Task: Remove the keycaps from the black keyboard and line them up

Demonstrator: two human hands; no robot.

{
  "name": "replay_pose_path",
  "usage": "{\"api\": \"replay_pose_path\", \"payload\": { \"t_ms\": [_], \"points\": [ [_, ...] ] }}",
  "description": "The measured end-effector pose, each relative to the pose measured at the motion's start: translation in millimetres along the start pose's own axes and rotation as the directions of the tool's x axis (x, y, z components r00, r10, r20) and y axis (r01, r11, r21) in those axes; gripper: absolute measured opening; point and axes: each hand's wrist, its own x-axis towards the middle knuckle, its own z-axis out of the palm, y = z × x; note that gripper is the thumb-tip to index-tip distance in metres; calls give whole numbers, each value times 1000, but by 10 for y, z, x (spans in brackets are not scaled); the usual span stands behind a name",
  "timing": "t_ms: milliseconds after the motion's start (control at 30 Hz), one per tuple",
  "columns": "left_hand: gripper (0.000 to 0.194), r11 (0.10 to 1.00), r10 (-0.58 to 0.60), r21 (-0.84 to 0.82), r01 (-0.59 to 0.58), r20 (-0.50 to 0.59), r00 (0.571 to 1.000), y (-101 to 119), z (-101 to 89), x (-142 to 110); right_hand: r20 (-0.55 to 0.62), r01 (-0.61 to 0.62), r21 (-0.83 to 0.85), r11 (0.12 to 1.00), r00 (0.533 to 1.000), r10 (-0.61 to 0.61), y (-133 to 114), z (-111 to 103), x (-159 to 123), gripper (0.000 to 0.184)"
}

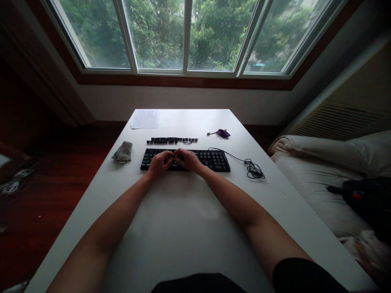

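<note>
Your L hand + R hand curl close together over mid kbd — can't tell if either grip's pinching anything. Kbd's flat on surface; I'd keep force light, vertical — loose keycaps sit just past far edge, don't knock 'em.

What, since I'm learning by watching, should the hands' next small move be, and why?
Perhaps lift the right hand slightly to check the spot beneath: it and the left hand come together over the keyboard, hiding part of it, while loose keycaps lie just beyond.
</note>
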Motion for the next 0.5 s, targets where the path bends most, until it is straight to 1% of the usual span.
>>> {"api": "replay_pose_path", "payload": {
  "t_ms": [267,500],
  "points": [
    [22,1000,4,-14,-4,6,1000,-10,10,2,-17,17,14,1000,1000,-17,-7,-3,-2,23],
    [23,1000,-5,-9,5,3,1000,-21,12,-4,-21,16,-40,999,1000,-17,-28,5,-3,23]
  ]
}}
